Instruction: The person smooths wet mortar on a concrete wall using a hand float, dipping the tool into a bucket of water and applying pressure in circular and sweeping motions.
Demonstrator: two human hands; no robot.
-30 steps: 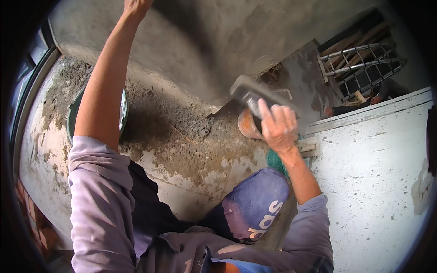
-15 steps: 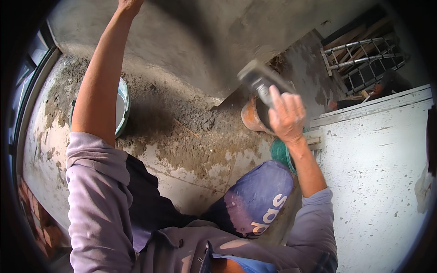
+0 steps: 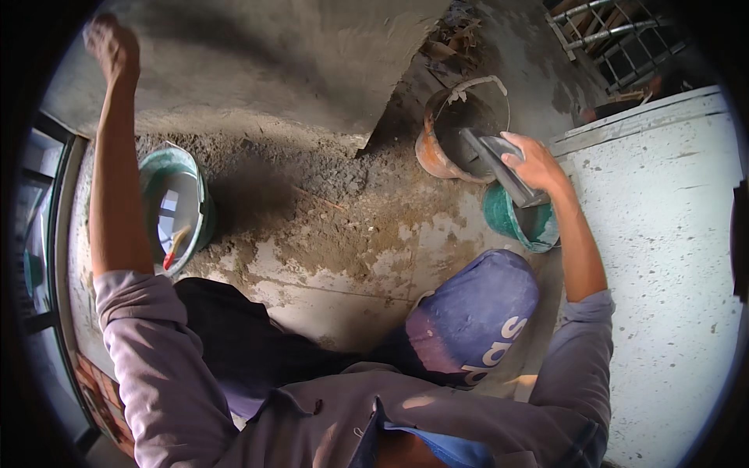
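My right hand (image 3: pixel 538 164) is closed round the handle of a grey plastering float (image 3: pixel 499 168). The float is tilted, above the near side of an orange mortar bucket (image 3: pixel 429 152) and the rim of a small green bucket (image 3: pixel 501 212). At the upper left my left hand (image 3: pixel 115 48) is raised in front of a grey plastered wall (image 3: pixel 257 47). Its fingers look curled into a fist; whatever they may hold is hidden. Below that forearm stands a green bucket (image 3: pixel 204 207) of water, with a red-handled brush (image 3: pixel 170 259) leaning inside.
Crumbled mortar (image 3: pixel 335 175) lies along the wall's foot, across the floor. A white speckled panel (image 3: pixel 655 257) fills the right side, with a metal ladder-like frame (image 3: pixel 601 35) beyond it. A dark-framed window (image 3: pixel 47 218) and bricks (image 3: pixel 101 398) border the left.
My right hand has brought the float down and right, toward the buckets. My left hand has moved left and come fully into sight. The view has shifted, showing more of the buckets.
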